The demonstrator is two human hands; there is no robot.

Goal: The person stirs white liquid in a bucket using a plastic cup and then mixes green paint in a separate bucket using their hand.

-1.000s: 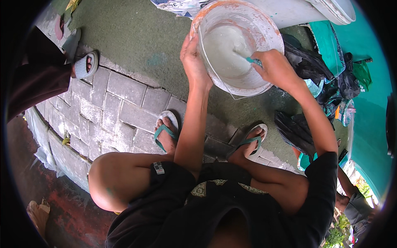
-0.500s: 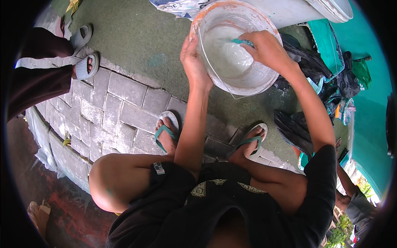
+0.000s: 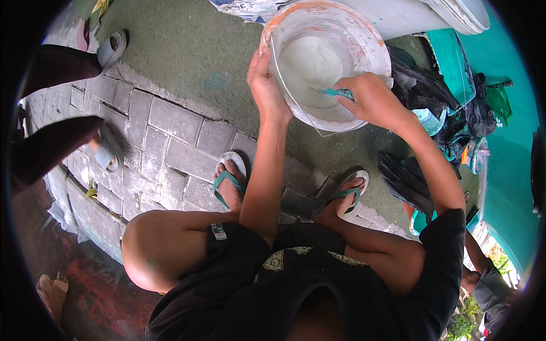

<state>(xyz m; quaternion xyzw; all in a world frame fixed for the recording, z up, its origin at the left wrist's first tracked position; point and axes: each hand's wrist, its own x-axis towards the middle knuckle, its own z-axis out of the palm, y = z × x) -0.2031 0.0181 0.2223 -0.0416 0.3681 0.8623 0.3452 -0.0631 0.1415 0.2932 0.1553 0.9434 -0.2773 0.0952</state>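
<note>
A white bucket (image 3: 369, 42) with orange stains and a wire handle holds a pale, creamy mixture (image 3: 308, 57). My left hand (image 3: 266, 85) is closed on the bucket's left rim and wall, fingers along its outside. Inside the lower right of the bucket, my right hand (image 3: 369, 99) grips a teal-handled tool (image 3: 331, 91); its far end is down in the mixture, so its shape is hidden.
Behind the bucket lie a printed sack (image 3: 242, 8) and a pale container (image 3: 404, 17). Black plastic (image 3: 404, 179) and a teal tray (image 3: 443, 57) lie right, beside a teal wall (image 3: 506, 170). Another person's legs (image 3: 62, 142) stand left on pavers; another's arm (image 3: 478, 253) shows lower right.
My right hand and tool went up within the bucket, then back down to its lower right. The person at left has moved the nearer leg and foot downward. My left hand stays put.
</note>
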